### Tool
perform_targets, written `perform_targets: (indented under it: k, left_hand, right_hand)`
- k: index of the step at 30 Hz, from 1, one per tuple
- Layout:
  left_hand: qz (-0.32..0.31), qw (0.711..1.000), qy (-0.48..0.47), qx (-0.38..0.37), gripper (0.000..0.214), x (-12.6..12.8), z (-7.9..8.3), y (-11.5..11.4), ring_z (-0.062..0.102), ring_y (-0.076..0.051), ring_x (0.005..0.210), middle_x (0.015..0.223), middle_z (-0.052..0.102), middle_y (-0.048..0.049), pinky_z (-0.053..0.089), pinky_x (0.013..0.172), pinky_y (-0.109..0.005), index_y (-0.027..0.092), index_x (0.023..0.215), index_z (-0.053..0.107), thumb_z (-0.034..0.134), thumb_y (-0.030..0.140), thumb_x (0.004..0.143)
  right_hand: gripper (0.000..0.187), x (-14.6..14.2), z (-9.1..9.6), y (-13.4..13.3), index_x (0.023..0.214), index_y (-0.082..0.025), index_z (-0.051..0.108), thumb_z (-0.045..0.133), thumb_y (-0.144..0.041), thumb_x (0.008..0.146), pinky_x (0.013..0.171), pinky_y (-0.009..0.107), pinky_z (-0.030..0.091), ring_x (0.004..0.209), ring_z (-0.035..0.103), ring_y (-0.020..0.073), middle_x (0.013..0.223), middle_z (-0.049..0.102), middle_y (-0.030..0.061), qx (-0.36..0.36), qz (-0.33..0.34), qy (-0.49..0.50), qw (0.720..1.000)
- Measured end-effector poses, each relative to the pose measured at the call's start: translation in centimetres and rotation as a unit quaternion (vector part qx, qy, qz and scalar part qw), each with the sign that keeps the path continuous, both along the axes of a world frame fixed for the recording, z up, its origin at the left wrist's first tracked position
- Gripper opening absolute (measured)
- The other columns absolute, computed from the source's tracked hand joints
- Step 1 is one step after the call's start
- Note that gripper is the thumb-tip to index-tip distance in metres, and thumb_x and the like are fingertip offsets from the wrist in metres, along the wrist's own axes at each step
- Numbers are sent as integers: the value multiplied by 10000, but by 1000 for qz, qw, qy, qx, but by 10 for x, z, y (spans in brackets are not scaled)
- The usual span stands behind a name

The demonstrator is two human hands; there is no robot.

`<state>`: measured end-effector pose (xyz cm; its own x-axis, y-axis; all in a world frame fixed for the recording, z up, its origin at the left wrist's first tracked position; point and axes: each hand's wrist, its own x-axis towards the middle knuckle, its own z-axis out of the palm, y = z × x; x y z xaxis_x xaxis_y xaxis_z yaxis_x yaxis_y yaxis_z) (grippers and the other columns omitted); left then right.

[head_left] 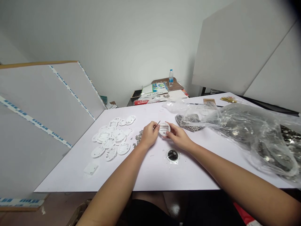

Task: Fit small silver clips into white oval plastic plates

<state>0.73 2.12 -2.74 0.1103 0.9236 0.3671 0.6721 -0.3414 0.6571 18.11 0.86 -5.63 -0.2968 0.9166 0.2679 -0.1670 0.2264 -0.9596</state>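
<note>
My right hand (180, 135) grips a white round slotted plastic disc (164, 129) by its right edge, tilted up over the white table. In my left hand (150, 134) is a thin dark stick-like tool (156, 125), pinched so its tip points up toward the disc's left edge; its kind is too small to make out. Beside my left hand lies a heap of small silvery metal parts (139, 138), partly hidden by the fingers. Further left, several similar white discs (108, 142) are piled loosely. A square white piece (91, 168) lies in front of them.
Clear plastic bags (249, 125) with many small metal parts spread over the table's right side. A round dark-centred grommet (172, 155) is set in the tabletop (150, 175). Panels stand left and right. Behind, a water bottle (171, 78) stands by papers.
</note>
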Motion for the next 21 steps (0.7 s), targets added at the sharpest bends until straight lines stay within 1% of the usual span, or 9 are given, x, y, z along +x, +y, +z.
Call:
perform_targets:
  k: [7, 13, 18, 21]
  left_hand:
    - [2, 999, -39, -33, 278, 0, 0, -1, 498, -113, 649, 758, 637, 1, 373, 668, -244, 182, 847, 613, 511, 438, 888]
    - [6, 998, -52, -30, 256, 1, -5, 2, 443, -93, 620, 757, 589, 23, 350, 648, -233, 190, 854, 585, 513, 433, 885]
    - [-12, 992, -122, -28, 209, 1, -12, 7, 457, -90, 685, 767, 534, 28, 370, 691, -218, 188, 826, 534, 572, 392, 851]
    - [-30, 983, -171, -61, 224, 1, -13, 8, 461, -90, 675, 741, 527, 29, 374, 679, -213, 183, 846, 551, 619, 395, 821]
  right_hand:
    - [516, 1, -4, 2, 1378, -170, 474, 583, -250, 881, 933, 426, 586, 1029, 645, 205, 1229, 611, 94, 4, 3, -1, 1000]
    - [509, 0, 0, -2, 1365, -162, 487, 600, -254, 878, 937, 435, 585, 1063, 626, 215, 1270, 595, 104, 9, 18, 20, 1000]
    - [519, 0, 3, -4, 1366, -180, 497, 617, -268, 869, 945, 456, 577, 1085, 615, 228, 1296, 587, 102, 10, 26, 31, 999]
    - [534, 2, 3, -3, 1375, -181, 498, 624, -271, 864, 944, 455, 574, 1038, 637, 220, 1279, 598, 99, 12, 32, 19, 999]
